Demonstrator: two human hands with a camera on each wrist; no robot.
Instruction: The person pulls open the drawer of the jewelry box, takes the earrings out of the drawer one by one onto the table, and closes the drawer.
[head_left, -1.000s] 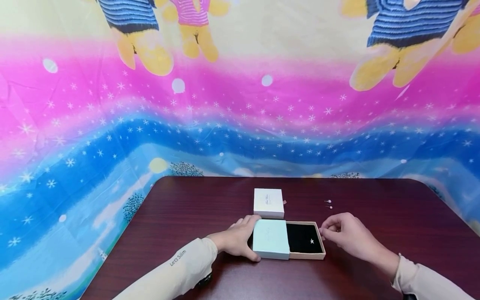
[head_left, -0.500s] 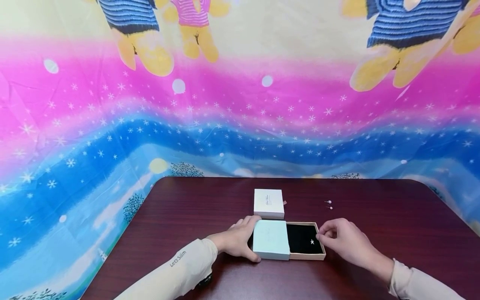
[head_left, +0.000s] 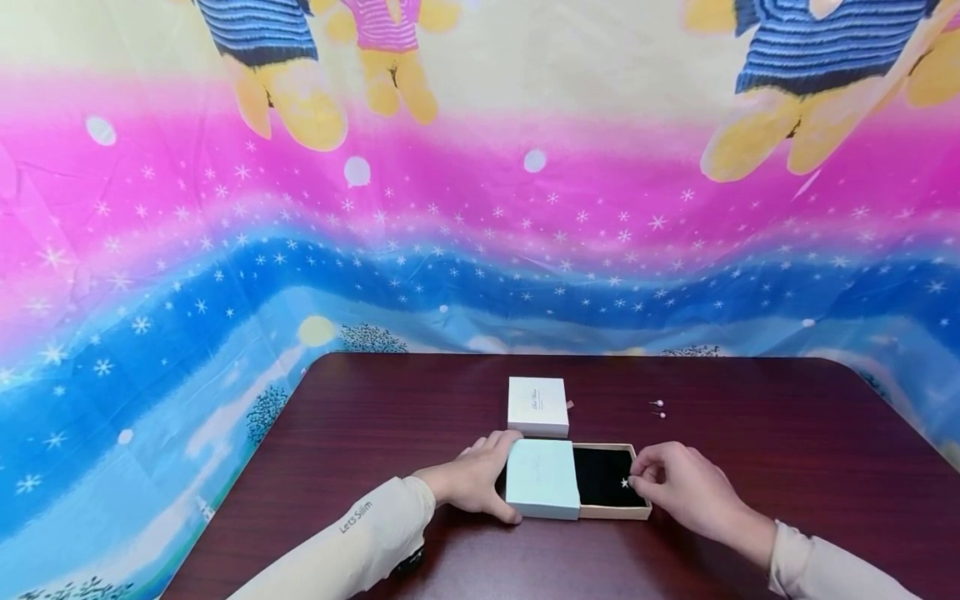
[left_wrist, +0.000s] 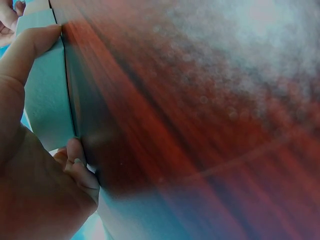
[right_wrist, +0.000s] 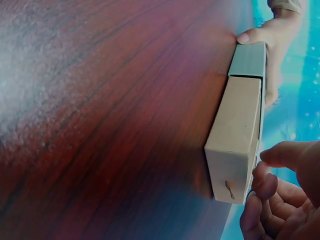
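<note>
A pale mint jewelry box (head_left: pixel 542 475) lies on the table with its drawer (head_left: pixel 615 512) pulled out to the right. Black padding lines the drawer, and a small star-shaped stud (head_left: pixel 624 483) sits near its right end. My left hand (head_left: pixel 474 479) grips the box's sleeve from the left, thumb on the near side and fingers at the far side. Over the drawer's right end, my right hand (head_left: pixel 678 483) has its thumb and forefinger right beside the star, other fingers loosely curled. In the right wrist view, a small gap shows between thumb (right_wrist: pixel 285 154) and forefinger.
Behind the mint box stands a white box (head_left: pixel 537 404) with printed lettering and a small ribbon tab. Two pearl stud earrings (head_left: pixel 658 408) lie farther right on the dark red wooden table (head_left: pixel 420 400). A printed cloth (head_left: pixel 450 208) hangs behind the table.
My right hand has left the drawer's right edge and moved left over the padding, up to the star stud. The left hand and the boxes stay where they were.
</note>
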